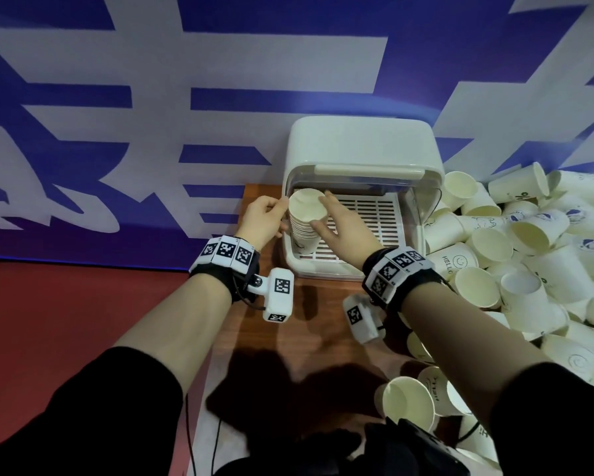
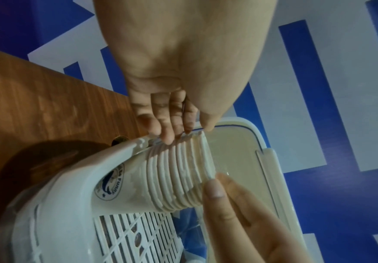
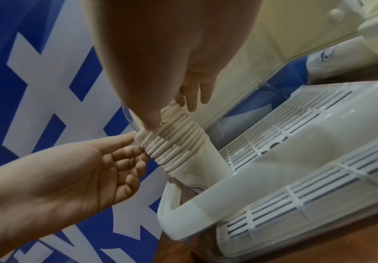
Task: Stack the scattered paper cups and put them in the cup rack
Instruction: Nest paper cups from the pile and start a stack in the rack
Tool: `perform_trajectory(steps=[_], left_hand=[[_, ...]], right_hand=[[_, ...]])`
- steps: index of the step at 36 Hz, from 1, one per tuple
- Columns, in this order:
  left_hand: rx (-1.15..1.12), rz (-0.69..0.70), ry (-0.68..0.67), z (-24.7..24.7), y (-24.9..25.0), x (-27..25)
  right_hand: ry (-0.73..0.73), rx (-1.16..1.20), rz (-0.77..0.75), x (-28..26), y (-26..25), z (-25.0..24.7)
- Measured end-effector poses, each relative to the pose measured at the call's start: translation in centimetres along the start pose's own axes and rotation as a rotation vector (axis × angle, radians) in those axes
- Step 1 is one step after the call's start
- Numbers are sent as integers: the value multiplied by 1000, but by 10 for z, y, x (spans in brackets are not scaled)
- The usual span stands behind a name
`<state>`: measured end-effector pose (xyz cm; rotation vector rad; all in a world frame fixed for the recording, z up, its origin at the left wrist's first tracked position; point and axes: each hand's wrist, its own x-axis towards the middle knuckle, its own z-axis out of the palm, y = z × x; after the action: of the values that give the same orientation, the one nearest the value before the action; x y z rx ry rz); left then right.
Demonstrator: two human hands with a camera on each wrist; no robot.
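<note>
I have a stack of nested cream paper cups (image 1: 305,214) standing inside the white plastic cup rack (image 1: 357,139), at the left end of its slotted floor, under the raised lid. My right hand (image 1: 347,225) holds the top of the stack between thumb and fingers. My left hand (image 1: 263,218) is spread loosely, its fingertips (image 2: 167,137) only touching the rolled rims. The rack sits on a brown wooden table (image 1: 309,321). A heap of loose cream paper cups (image 1: 529,242) lies just beside it on my right.

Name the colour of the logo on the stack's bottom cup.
Dark blue logo, clearest in left wrist view.
</note>
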<state>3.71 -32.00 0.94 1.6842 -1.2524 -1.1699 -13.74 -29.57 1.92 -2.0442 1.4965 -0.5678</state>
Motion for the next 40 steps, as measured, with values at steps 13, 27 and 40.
perform_trajectory(steps=[13,27,40], left_hand=[[90,-8,2,3,-5,-2],[149,87,140,1,13,-28],[291,263,-370,45,30,-99]], right_hand=[[19,12,115,-1,2,2],[-110,-13,127,-41,-17,-39],[-196,-62,184,-109,-6,-76]])
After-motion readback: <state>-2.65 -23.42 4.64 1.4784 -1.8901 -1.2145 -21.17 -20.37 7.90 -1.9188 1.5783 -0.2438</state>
